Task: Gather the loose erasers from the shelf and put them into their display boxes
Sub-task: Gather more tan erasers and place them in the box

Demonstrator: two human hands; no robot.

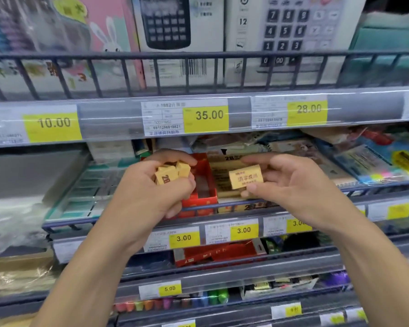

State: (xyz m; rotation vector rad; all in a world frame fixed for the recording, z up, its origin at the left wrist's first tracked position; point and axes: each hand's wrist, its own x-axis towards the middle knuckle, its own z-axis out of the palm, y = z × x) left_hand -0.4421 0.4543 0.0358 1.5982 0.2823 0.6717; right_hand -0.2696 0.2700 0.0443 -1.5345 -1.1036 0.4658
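Now my right hand (291,182) pinches one yellow eraser (246,177) while my left hand (151,192) curls round a small clutch of erasers (171,173), both above the red display box (200,200) and tan display box (224,185); sorting comes next, I judge, each eraser needing its matching box.

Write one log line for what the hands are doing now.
left hand: grips several small erasers | right hand: pinches one eraser | red box: open, below

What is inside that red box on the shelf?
The red box looks mostly empty: its bare floor shows. The left hand, holding several yellow erasers, covers its left side, so that part stays unseen.
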